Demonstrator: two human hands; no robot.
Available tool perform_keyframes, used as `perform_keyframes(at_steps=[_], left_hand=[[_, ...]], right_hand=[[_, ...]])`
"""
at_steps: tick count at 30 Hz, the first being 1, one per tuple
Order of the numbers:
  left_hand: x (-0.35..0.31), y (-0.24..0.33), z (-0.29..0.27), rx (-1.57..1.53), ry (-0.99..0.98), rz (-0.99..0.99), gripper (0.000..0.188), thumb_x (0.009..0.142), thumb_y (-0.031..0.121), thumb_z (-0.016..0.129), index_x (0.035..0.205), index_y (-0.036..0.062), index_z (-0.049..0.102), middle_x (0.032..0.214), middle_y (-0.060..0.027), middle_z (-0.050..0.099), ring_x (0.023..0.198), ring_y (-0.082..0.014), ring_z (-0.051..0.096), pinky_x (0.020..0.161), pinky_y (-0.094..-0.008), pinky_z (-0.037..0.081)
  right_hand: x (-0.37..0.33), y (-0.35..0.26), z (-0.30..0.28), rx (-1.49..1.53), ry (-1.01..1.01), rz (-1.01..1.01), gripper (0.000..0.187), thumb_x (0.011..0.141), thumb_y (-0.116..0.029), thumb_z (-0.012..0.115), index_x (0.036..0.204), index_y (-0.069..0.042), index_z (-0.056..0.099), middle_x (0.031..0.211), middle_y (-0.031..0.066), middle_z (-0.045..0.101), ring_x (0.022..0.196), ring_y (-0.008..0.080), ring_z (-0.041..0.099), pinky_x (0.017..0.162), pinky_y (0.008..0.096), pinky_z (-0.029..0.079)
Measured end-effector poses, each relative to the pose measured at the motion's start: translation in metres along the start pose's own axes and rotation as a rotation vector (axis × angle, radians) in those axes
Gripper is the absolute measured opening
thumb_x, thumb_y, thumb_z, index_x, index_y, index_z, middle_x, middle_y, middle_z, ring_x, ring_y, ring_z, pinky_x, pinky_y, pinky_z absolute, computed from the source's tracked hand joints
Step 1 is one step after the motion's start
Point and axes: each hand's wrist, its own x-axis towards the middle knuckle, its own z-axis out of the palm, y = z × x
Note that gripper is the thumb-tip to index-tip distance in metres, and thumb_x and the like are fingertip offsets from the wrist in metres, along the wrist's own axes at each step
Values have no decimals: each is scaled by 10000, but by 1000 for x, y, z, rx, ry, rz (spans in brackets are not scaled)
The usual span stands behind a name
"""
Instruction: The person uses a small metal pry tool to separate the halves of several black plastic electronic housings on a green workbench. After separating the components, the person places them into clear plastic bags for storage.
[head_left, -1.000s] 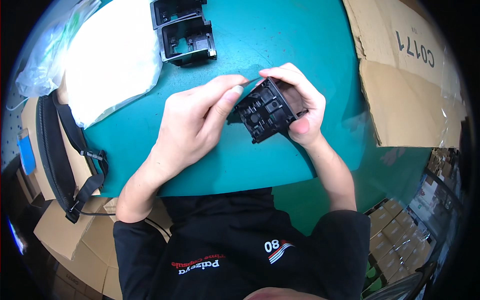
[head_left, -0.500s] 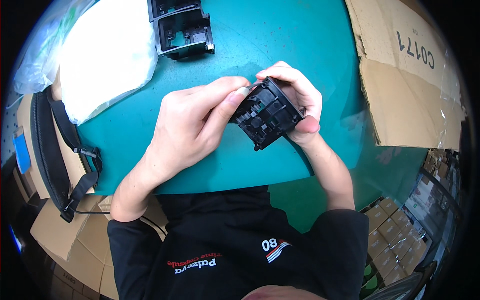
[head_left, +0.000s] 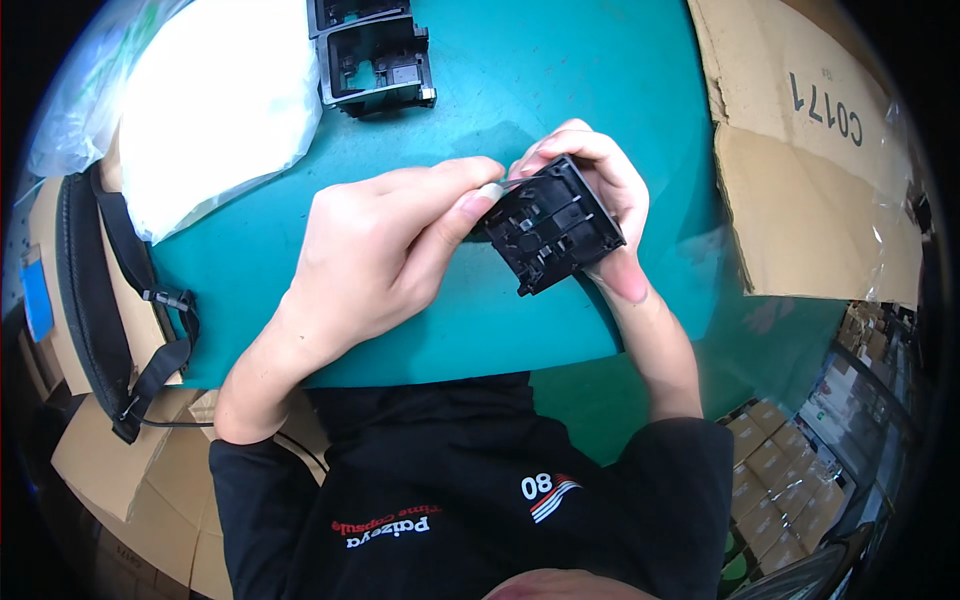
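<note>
My right hand (head_left: 612,180) grips a black moulded plastic housing (head_left: 550,232) from behind, its ribbed inner side tilted up toward me. With thumb and forefinger, my left hand (head_left: 375,240) pinches a thin dark rod-like piece (head_left: 518,183). This piece reaches across to the housing's upper edge; whether its far end sits in the housing cannot be made out. Both hands are held above the green table mat (head_left: 440,345). Farther off on the mat stand similar black plastic housings (head_left: 378,97), side by side.
A white plastic bag (head_left: 215,110) lies at the far left. Near it a black strap with a buckle (head_left: 165,300) hangs over cardboard. An open cardboard box (head_left: 815,200) stands at the right. Several small brown boxes (head_left: 775,480) are stacked below, at the lower right.
The housing has shifted slightly right and turned a little in my right hand, whose thumb has moved out of sight behind it. More of the thin piece shows. The whole view has shifted slightly.
</note>
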Motion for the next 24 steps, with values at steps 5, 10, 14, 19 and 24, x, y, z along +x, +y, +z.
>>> perform_keyframes(at_steps=[5, 10, 14, 19, 24], left_hand=[[-1, 8, -8, 177, 41, 76, 157, 917, 11, 720, 1071, 6, 748, 684, -78, 579, 514, -183, 511, 500, -317, 409], [-8, 12, -8, 279, 39, 98, 114, 871, 25, 777, 978, 38, 741, 634, -51, 495, 492, -172, 477, 464, -318, 367], [-8, 10, -8, 329, 36, 70, 89, 874, 49, 785, 949, 59, 739, 621, -47, 473, 479, -176, 466, 457, -323, 362], [-10, 12, -9, 299, -20, 3, 71, 887, 61, 776, 949, 64, 741, 622, -57, 497, 478, -186, 482, 458, -325, 366], [-9, 12, -10, 287, -48, -28, 64, 894, 62, 769, 951, 56, 742, 622, -64, 509, 479, -197, 487, 462, -331, 371]], right_hand=[[14, 7, -15, -190, -70, -316, 1072, 490, -592, 965, 1235, 71, 574, 1186, 159, 574, 1131, 280, 621, 1026, 448, 528], [18, 8, -15, -337, -86, -408, 1030, 475, -544, 989, 1233, 24, 587, 1213, 162, 556, 1127, 286, 626, 1040, 493, 543], [19, 7, -13, -462, -121, -457, 995, 479, -540, 990, 1216, 13, 613, 1201, 169, 576, 1107, 291, 637, 1009, 487, 561], [18, 6, -12, -563, -103, -467, 956, 483, -550, 986, 1185, 3, 647, 1178, 173, 616, 1069, 293, 657, 966, 455, 576], [19, 6, -10, -633, -128, -486, 921, 493, -546, 983, 1169, -6, 668, 1167, 167, 638, 1044, 288, 668, 910, 419, 585]])
